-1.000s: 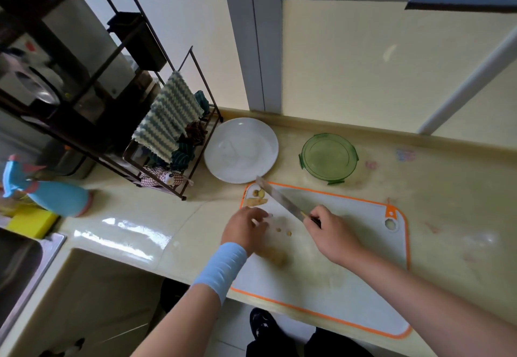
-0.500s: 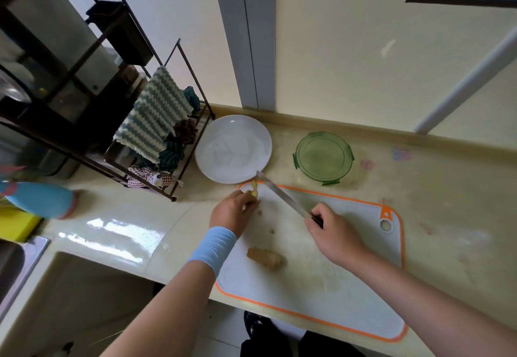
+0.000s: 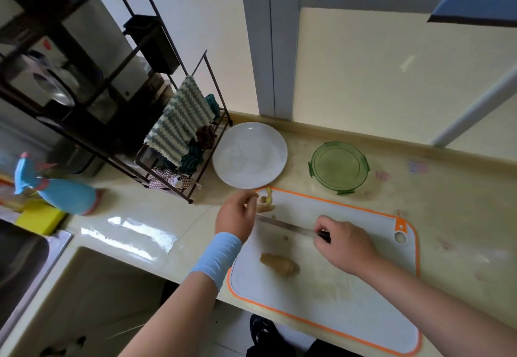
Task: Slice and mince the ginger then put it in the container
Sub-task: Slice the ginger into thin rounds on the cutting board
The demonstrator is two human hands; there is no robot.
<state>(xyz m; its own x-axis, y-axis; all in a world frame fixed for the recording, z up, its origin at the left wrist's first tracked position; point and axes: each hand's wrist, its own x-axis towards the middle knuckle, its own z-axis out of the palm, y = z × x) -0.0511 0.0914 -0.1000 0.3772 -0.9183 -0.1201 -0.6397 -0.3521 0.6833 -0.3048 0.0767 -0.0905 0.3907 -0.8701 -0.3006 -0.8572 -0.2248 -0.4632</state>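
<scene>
Pale yellow counter (image 3: 453, 211) under a window wall, with a steel sink (image 3: 19, 259) at the lower left edge. Far left: blue spray bottle (image 3: 64, 194), yellow sponge (image 3: 39, 217) below it. Upper left: dark wire rack (image 3: 117, 161) with a striped cloth (image 3: 179, 127) draped over it. Centre, toward the top: white plate (image 3: 250, 155), with nothing on it that I can make out.

Change over the last second: the left hand (image 3: 237, 214) (blue wristband) has gone from the middle of the cutting board (image 3: 349, 309) up to the board's upper left corner, where the ginger slices (image 3: 265, 203) are heaped. Its fingers are loosely curled, tips just beside the heap. Whether they pinch a slice, I cannot tell. The knife (image 3: 285, 226) has dropped from a raised diagonal to nearly flat across the board, tip pointing at the left hand. The right hand (image 3: 345, 245) is wrapped tight round the handle.

Reading: cut slices are being parked in the corner, so slicing looks part-done and mincing not begun.

The uncut ginger piece (image 3: 279, 265) lies alone at lower centre of the board, below the blade. It is clear of both hands' fingers and nearer the left wrist than either set of fingertips. The green container (image 3: 339, 167) sits to the right of the plate, off the board, and holds no ginger as far as visible.
</scene>
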